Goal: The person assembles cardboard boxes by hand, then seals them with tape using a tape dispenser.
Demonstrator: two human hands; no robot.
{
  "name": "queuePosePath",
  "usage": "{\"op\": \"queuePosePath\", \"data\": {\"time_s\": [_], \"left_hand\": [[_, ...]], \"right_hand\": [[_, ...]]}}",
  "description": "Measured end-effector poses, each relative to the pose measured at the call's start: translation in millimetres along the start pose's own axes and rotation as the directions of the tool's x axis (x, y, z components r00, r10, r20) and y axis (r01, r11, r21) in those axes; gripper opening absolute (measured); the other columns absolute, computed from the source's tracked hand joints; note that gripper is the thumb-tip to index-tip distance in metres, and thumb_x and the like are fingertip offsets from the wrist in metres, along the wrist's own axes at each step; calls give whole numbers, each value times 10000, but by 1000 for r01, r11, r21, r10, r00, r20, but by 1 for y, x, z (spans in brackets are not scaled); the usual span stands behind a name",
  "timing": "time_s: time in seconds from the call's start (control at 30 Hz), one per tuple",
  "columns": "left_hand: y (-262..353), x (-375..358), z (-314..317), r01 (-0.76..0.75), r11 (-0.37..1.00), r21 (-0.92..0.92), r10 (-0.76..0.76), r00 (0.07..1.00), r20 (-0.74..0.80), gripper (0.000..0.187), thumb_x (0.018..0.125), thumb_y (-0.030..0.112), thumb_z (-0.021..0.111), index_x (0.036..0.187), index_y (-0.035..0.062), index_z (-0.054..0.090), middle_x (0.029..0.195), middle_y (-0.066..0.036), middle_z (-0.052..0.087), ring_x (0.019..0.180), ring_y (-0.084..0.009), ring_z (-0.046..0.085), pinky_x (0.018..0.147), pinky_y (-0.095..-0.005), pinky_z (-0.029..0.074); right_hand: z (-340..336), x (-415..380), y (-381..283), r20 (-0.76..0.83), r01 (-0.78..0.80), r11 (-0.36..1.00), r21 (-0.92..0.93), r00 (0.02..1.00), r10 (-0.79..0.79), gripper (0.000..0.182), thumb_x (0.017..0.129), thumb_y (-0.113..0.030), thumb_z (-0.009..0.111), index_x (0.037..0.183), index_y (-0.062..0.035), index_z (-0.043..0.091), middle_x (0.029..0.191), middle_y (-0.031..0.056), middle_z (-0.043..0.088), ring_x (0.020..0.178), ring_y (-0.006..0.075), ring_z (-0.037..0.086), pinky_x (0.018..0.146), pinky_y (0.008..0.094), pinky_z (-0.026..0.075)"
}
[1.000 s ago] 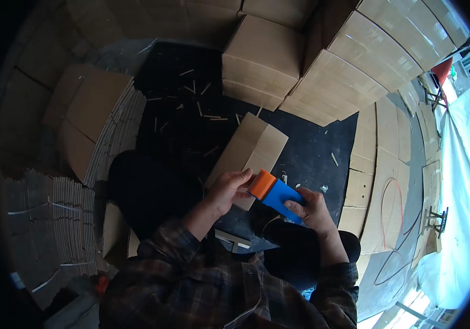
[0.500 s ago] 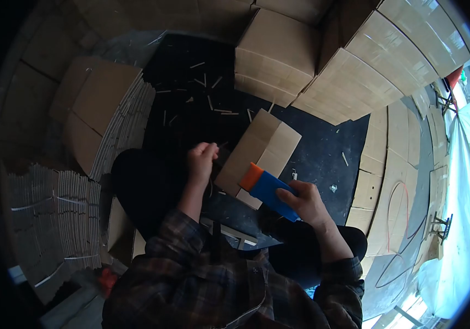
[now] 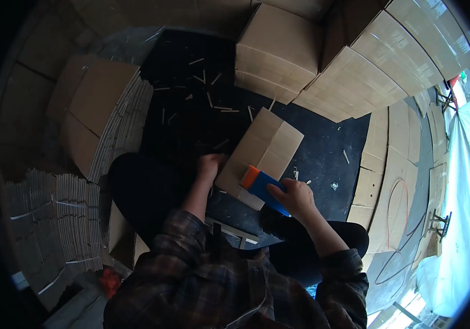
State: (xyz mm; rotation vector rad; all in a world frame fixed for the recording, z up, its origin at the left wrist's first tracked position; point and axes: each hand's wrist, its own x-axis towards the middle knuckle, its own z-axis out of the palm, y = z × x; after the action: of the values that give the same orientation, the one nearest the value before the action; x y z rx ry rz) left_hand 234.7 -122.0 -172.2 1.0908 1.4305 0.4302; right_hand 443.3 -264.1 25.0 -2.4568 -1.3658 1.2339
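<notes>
Between my knees on the dark floor lies a closed cardboard box [image 3: 268, 140], seen at a slant. My right hand [image 3: 295, 197] is wrapped round a blue tool [image 3: 268, 192] with an orange end, which lies over the near end of the box. At the box's left edge is my left hand [image 3: 211, 163], its fingers bent in toward the cardboard. Those fingertips are dark and partly hidden, so whether they grip anything is not clear.
Large cardboard boxes [image 3: 279, 44] stand beyond the work. Bundles of flat cardboard [image 3: 62, 214] are stacked at the left. Cardboard strips [image 3: 210, 100] are scattered over the dark floor mat [image 3: 191, 120]. Flat cardboard sheets [image 3: 380, 186] lie at the right, near a pale plastic sheet [image 3: 468, 192].
My left hand has come down and right to the box's left edge. My right hand has shifted slightly left with the blue tool, which now sits flatter over the box.
</notes>
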Motion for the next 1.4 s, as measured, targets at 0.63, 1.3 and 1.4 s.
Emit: {"op": "queuePosePath", "data": {"time_s": [0.63, 1.3, 1.4], "left_hand": [[24, -22, -18, 423, 906, -23, -382, 839, 387, 821, 915, 684, 386, 1458, 69, 361, 1455, -167, 415, 1332, -265, 396, 1045, -378, 365], [71, -73, 2, -417, 825, 382, 178, 832, 525, 1300, 563, 68, 885, 1538, 257, 47, 1536, -159, 252, 1407, -329, 286, 1127, -453, 310], [72, -75, 2, -437, 844, 310, 220, 810, 543, 1285, 565, 56, 880, 1539, 256, 66, 1531, -156, 270, 1401, -317, 300, 1116, -443, 329]], "right_hand": [[6, 7, 10, 44, -73, 996, 55, 997, 70, 544, 882, -559, 582, 1007, -46, 709, 853, 155, 706, 757, 259, 702, 719, 366, 557], [-10, -28, 71, 38, 55, 943, 328, 997, -71, 452, 850, -412, 709, 988, 18, 698, 806, 140, 678, 728, 196, 662, 672, 346, 524], [-19, -59, 118, 34, 42, 966, 256, 998, -53, 398, 832, -361, 736, 968, 11, 704, 777, 131, 676, 717, 181, 656, 652, 342, 509]]}}
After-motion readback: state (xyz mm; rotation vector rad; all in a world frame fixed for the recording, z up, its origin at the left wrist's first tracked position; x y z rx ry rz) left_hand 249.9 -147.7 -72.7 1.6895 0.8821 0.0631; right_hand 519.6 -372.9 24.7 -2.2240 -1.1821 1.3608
